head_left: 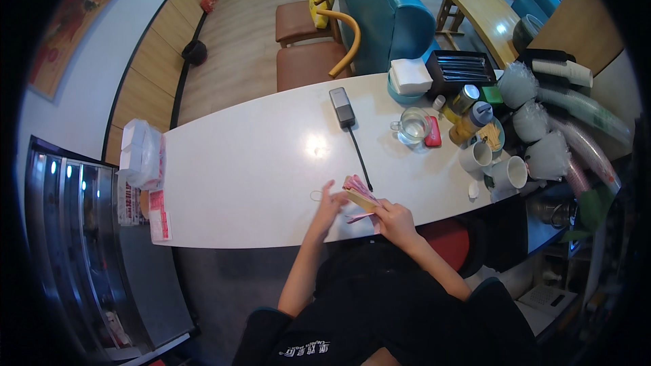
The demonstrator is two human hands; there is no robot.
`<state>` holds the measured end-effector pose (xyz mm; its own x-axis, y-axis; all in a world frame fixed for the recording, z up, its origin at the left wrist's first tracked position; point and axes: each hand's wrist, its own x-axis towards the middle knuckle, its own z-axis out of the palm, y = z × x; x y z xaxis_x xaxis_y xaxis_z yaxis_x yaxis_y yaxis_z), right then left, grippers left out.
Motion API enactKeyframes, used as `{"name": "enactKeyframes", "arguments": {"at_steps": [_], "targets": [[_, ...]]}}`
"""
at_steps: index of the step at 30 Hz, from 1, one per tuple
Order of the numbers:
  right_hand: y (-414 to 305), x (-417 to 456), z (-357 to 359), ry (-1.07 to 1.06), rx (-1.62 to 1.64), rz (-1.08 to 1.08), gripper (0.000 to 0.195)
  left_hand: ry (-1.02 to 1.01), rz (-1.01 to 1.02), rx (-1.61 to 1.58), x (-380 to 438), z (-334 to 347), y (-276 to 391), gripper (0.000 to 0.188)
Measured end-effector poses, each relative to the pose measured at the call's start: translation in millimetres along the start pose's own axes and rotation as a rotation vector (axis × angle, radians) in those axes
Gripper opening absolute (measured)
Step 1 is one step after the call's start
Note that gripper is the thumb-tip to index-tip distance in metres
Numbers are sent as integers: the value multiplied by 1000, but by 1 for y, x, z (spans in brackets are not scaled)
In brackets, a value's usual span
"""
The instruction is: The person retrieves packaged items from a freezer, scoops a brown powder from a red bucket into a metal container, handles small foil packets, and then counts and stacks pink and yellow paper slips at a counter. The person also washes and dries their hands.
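My right hand (396, 221) grips a pad of yellowish and pink paper slips (362, 200) near the front edge of the white table (244, 173). Some pink sheets hang down below the pad, beside my right fingers. To the pad's left, my left hand (330, 207) is raised with its fingers apart and nothing held in them. A thin rubber band (316, 195) lies on the table just left of my left hand. Beyond the pad rests a grey and black handheld device (342, 108), and its black strap or cord (360, 159) stretches towards the pad.
On the right are a glass mug of water (413, 125), a red case (433, 131), sauce bottles (471, 121), white cups (509, 173), napkins (411, 76) and wrapped cup stacks (585, 101). White boxes in plastic (142, 155) stand at the left end. Brown chairs (310, 65) are beyond the table.
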<state>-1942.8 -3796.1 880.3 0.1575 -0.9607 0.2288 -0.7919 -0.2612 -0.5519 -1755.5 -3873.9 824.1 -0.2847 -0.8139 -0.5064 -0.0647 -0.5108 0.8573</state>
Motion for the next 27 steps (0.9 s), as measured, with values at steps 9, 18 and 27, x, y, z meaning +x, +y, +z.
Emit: {"name": "enactKeyframes", "arguments": {"at_steps": [9,18,27], "targets": [[-3,2,-21,-235,59,-183,16,-51,330,-62,-18,39,13,87],[-2,14,-56,-366,1088,165,12,-140,301,-175,-47,33,54,84],[-3,0,-51,-313,1326,416,24,-234,349,-188,-51,40,52,84]]}}
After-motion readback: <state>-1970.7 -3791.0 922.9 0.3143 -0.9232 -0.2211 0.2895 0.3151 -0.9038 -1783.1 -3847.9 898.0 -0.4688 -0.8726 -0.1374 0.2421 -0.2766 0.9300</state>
